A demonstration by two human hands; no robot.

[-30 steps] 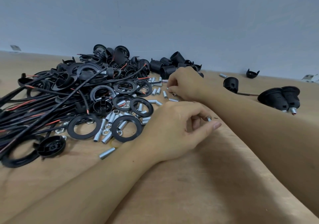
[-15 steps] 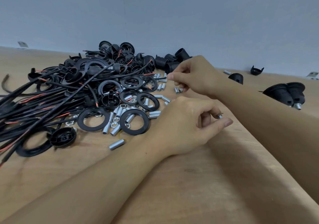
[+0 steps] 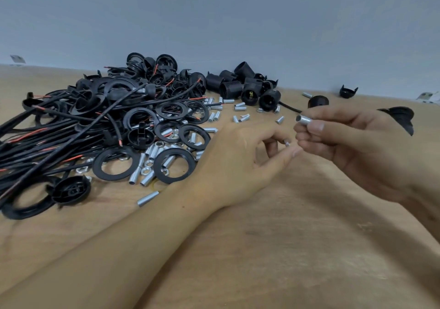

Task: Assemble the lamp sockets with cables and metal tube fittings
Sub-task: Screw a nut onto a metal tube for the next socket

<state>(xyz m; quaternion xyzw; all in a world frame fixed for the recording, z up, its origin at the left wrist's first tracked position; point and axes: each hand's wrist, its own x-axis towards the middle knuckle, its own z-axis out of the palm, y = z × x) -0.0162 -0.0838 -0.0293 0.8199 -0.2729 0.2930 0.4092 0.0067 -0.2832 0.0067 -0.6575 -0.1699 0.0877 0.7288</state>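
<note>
Metal tube (image 3: 304, 120) in right hand (image 3: 357, 146), near-horizontal, open end leftward

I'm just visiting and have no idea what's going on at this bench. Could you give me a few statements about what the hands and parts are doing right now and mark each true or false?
1. The right hand pinches a short metal tube in its fingers. True.
2. The left hand grips a black cable. False: it holds only a small metal piece at its fingertips; the black cables lie in the pile.
3. Loose metal tubes and nuts lie among black plastic rings on the wooden table. True.
4. The black lamp sockets stand in a neat row at the near edge. False: they lie jumbled by the far wall.
5. The held tube is already screwed into a socket. False: it is free in the hand.
</note>
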